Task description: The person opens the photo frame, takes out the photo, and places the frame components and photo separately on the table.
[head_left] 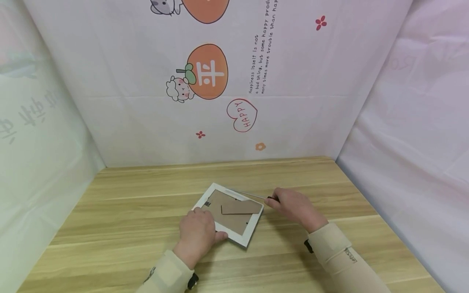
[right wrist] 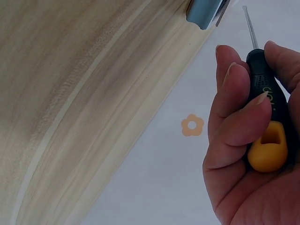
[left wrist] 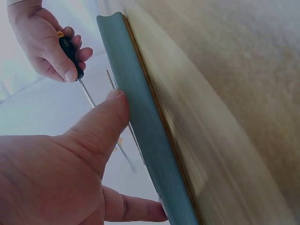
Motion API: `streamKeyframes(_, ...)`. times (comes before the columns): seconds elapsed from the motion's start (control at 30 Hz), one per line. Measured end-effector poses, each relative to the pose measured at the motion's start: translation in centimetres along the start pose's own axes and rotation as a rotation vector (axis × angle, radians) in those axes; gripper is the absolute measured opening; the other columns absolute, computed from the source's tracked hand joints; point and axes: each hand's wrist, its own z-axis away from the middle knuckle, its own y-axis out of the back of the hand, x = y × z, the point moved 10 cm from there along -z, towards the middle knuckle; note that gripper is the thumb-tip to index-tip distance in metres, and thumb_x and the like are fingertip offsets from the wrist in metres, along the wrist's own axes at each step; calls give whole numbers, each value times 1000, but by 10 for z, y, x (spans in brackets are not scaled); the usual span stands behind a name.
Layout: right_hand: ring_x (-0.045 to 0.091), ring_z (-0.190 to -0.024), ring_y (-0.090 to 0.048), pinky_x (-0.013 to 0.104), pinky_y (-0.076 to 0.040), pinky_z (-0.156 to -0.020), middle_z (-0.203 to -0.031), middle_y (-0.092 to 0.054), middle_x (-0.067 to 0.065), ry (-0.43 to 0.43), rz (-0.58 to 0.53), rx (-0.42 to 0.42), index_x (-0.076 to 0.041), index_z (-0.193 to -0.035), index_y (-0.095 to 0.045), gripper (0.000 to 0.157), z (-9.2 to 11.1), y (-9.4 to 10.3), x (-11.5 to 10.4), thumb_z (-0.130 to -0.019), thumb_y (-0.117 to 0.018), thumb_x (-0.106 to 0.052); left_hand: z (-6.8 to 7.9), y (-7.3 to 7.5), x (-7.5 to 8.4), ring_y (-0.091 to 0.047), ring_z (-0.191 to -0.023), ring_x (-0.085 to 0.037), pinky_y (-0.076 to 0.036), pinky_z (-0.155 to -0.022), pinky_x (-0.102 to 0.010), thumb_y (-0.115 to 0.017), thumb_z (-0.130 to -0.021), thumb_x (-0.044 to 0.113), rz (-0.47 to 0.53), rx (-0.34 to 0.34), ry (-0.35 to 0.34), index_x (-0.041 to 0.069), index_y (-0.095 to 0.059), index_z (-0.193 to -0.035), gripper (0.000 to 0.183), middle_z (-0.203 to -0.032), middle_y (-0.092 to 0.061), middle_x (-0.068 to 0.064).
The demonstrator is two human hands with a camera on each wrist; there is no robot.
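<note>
A white-bordered picture frame (head_left: 252, 231) lies face down on the wooden table, its brown backing board (head_left: 230, 223) and brown stand flap (head_left: 239, 208) facing up. My left hand (head_left: 197, 232) holds it at the near left side, thumb along the front edge and fingers over the border. In the left wrist view that thumb presses the frame's grooved side (left wrist: 140, 108). My right hand (head_left: 294, 207), right of the frame, grips a screwdriver (right wrist: 266, 89) by its dark handle with a yellow end. The screwdriver's shaft (head_left: 249, 194) points left, its tip over the frame's far border.
Small dark metal tabs (head_left: 207, 203) sit along the backing board's edge. The wooden table (head_left: 128, 211) runs back to a printed white cloth (head_left: 146, 122), with more white cloth at both sides.
</note>
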Motion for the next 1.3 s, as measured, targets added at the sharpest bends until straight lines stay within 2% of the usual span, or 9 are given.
streamKeyframes(0.13, 14, -64, -50, 30, -41, -57, -74, -57, -3, -5, -2, -1, -14, -90, -64, 31, 0, -1, 1, -104, -61, -42, -1, 0, -1, -55, -66, -24, -49, -52, -38, -79, -72, 76, 24, 6, -4, 2, -60, -77, 76, -71, -51, -10)
streamKeyframes(0.33, 14, -64, -50, 30, -41, -57, -75, -58, -3, -14, -10, -7, -14, -91, -65, 32, -1, -1, 2, -104, -61, -42, -3, 2, -8, -54, -66, -25, -48, -51, -39, -86, -73, 64, 122, 24, -5, 3, -58, -79, 67, -73, -51, -10)
streamKeyframes(0.5, 14, -64, -50, 31, -41, -56, -75, -58, -3, -16, -14, -7, -14, -91, -65, 31, 0, 0, 3, -104, -61, -42, -5, 3, -15, -55, -73, -27, -52, -57, -42, -87, -75, 58, 203, 25, -34, 1, -60, -86, 64, -81, -56, -13)
streamKeyframes(0.57, 14, -63, -50, 31, -40, -55, -74, -57, -3, -10, -13, -3, -14, -90, -64, 31, 0, 0, 2, -104, -61, -42, -6, 2, -18, -62, -85, -33, -58, -68, -47, -87, -76, 58, 221, 17, -49, -5, -64, -99, 71, -98, -64, -20)
streamKeyframes(0.63, 14, -63, -50, 31, -40, -55, -73, -57, -3, -8, -12, -1, -14, -89, -64, 31, 1, 0, 2, -104, -61, -41, -8, 0, -19, -66, -104, -41, -59, -86, -52, -86, -78, 59, 231, 0, -70, -12, -63, -116, 84, -120, -65, -30)
streamKeyframes(0.73, 14, -63, -49, 30, -40, -55, -73, -57, -3, -7, -13, -2, -14, -89, -64, 31, 1, 0, 2, -104, -61, -41, -11, -3, -21, -57, -130, -49, -50, -107, -56, -83, -79, 61, 227, -38, -107, -19, -51, -137, 104, -146, -50, -39)
streamKeyframes(0.8, 14, -63, -50, 30, -40, -55, -74, -57, -3, -8, -12, -4, -14, -89, -64, 31, 1, -1, 3, -104, -61, -41, -12, -5, -20, -52, -136, -50, -46, -113, -55, -82, -81, 61, 228, -61, -133, -19, -47, -141, 107, -150, -46, -39)
streamKeyframes(1.07, 12, -62, -49, 29, -40, -55, -73, -56, -4, 20, -19, 9, -14, -88, -65, 31, 2, 0, 2, -104, -62, -39, -15, -11, -18, -57, -129, -50, -50, -107, -56, -82, -83, 59, 232, -89, -169, -16, -56, -133, 94, -147, -50, -38)
streamKeyframes(1.3, 12, -62, -48, 29, -40, -55, -72, -55, -3, 30, -23, 26, -14, -87, -64, 30, 4, 2, 3, -104, -62, -39, -15, -15, -15, -58, -128, -51, -51, -107, -56, -81, -83, 60, 191, -99, -152, -15, -60, -127, 90, -145, -52, -38)
